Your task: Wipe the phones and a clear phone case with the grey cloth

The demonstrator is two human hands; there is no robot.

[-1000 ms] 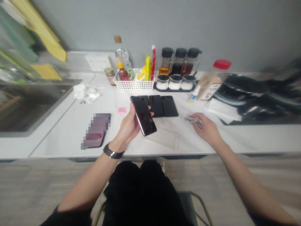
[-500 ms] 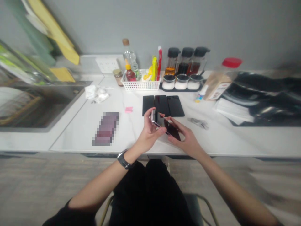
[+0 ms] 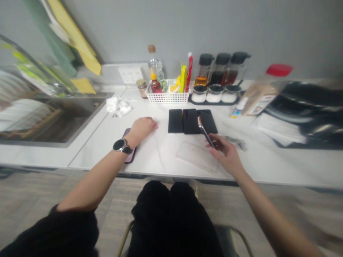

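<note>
My right hand [image 3: 225,151] grips a smartphone [image 3: 205,134] by its lower end, tilted up above the counter. Below it, a clear phone case [image 3: 197,157] lies flat on the white surface. My left hand [image 3: 142,129], with a watch on the wrist, is down at the counter where small pink slips lie. Its fingers are curled together and cover that spot; what they pinch is hidden. Under the left wrist lies another phone [image 3: 130,156], partly covered. Behind the raised phone, three dark phones [image 3: 175,121] rest side by side.
A white basket [image 3: 167,97] of bottles and packets stands along the wall, beside condiment jars [image 3: 214,94]. A glue bottle [image 3: 239,108] and a red-lidded jar [image 3: 261,100] are at the right. Crumpled tissue [image 3: 119,106] lies near the sink [image 3: 88,121]. A cable [image 3: 237,142] sits behind my right hand.
My left hand has let go of the phone and moved left to the pink slips. The right hand keeps the phone, now apart from the clear case, which lies on the counter.
</note>
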